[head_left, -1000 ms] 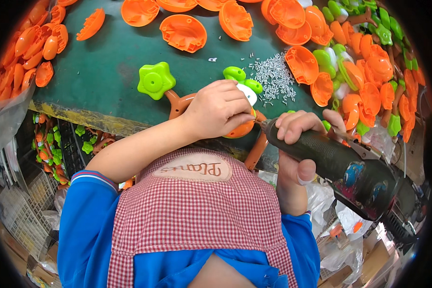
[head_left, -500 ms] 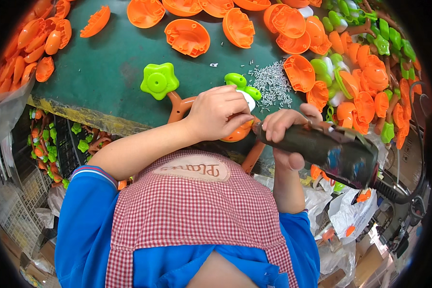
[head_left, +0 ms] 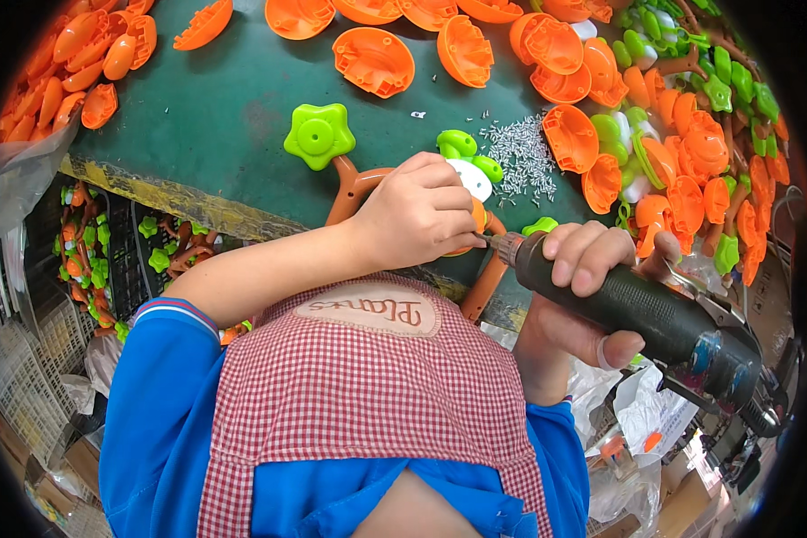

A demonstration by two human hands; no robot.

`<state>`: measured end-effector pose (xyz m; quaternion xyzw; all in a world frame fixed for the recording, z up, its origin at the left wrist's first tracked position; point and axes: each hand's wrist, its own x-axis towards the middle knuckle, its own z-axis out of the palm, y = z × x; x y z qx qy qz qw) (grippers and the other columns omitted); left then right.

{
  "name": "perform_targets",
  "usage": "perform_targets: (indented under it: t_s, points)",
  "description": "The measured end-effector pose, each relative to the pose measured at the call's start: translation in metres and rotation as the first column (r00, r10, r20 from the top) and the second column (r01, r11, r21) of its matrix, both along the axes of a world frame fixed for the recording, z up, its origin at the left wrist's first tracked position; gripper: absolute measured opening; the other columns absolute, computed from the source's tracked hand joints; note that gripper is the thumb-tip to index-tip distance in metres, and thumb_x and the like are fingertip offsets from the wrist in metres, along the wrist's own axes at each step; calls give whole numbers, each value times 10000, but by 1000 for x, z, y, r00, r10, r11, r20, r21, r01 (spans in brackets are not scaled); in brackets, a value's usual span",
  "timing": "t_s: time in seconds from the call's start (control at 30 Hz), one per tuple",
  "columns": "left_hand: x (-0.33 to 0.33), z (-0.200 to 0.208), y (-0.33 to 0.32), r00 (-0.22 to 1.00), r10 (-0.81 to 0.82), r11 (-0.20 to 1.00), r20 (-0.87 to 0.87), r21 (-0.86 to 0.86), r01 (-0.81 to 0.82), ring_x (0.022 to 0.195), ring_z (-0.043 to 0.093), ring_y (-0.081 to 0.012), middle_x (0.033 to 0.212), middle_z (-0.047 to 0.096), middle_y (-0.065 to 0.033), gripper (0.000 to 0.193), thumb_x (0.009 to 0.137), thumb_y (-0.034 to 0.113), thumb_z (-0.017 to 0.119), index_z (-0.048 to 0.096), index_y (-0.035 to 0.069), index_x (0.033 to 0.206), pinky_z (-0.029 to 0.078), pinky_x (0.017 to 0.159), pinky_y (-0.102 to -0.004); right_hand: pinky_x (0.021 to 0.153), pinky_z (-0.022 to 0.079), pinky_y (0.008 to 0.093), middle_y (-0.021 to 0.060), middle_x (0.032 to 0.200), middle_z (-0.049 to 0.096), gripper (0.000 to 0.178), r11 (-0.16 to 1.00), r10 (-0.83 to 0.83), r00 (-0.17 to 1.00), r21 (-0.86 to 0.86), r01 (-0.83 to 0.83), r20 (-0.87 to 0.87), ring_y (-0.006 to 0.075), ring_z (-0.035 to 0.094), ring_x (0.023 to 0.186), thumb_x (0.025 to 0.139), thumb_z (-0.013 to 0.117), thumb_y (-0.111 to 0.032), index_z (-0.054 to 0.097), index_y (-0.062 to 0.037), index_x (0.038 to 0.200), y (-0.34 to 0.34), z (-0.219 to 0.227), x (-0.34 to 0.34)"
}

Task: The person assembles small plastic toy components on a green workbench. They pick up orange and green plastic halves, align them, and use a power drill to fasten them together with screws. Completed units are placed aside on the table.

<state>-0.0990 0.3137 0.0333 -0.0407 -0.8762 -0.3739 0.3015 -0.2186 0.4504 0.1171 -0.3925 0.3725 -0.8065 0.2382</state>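
My right hand (head_left: 592, 278) is wrapped around a black electric screwdriver (head_left: 641, 309), its bit pointing left. My left hand (head_left: 421, 211) is closed, with thumb and forefinger pinched right at the bit's tip; whatever they hold is too small to make out. Beneath and beside that hand lies a plastic toy assembly with a brown branched tube (head_left: 357, 184), a green star-shaped knob (head_left: 319, 136), a white disc (head_left: 475, 179), green oval pieces (head_left: 457, 143) and an orange rounded part (head_left: 479, 215), mostly hidden by my fingers.
A pile of small silver screws (head_left: 522, 157) lies beyond my hands on the green tabletop (head_left: 206, 117). Orange half shells (head_left: 374, 61) line the far side, with more heaped left and right. Finished-looking toys (head_left: 90, 260) fill a crate below the worn yellow table edge (head_left: 179, 197).
The screwdriver has drawn back to the right, away from the orange part, and its bit now shows. My left fingertips stay at its tip. The view has shifted slightly.
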Motion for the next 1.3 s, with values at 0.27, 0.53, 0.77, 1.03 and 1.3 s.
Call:
perform_targets:
  t_s: [0.27,0.53,0.77,1.03,1.3]
  points:
    - [20,-9,-18,951,-32,998,308,64,13,1204,541,-310,1319,591,-11,592,581,237,852,679,161,1142,504,959,-410,698,481,404,67,796,574,885,991,33,986,130,-11,-163,206,562,688,820,705,-564,284,-96,1442,7,1,30]
    - [18,-9,-23,953,-25,999,301,32,16,1157,581,-299,1292,607,1,566,594,284,843,689,174,1127,540,898,-394,686,502,388,75,783,571,763,932,231,928,342,-124,-292,206,566,674,823,719,-540,359,-69,1303,-7,-7,30]
    - [21,-12,-23,967,-5,998,253,59,-10,1107,630,-285,1229,650,-3,507,594,317,847,719,165,1060,575,821,-369,782,475,414,91,864,572,503,881,398,894,358,-310,-205,224,565,792,858,743,-361,416,-108,1144,-16,-10,22]
    - [20,-17,-24,965,9,997,263,71,-28,1138,609,-251,1262,631,16,516,604,413,832,734,203,1066,565,840,-369,582,505,344,54,692,589,575,873,471,872,213,-438,-136,197,584,595,807,779,-448,474,-78,1125,-31,-32,9]
    - [21,-19,-27,959,-50,999,279,18,47,1173,574,-281,1297,603,-7,601,608,389,841,689,182,1151,532,910,-384,599,485,349,67,690,571,780,868,425,905,292,-401,-22,192,566,602,807,752,-475,421,3,1327,-33,-6,4]
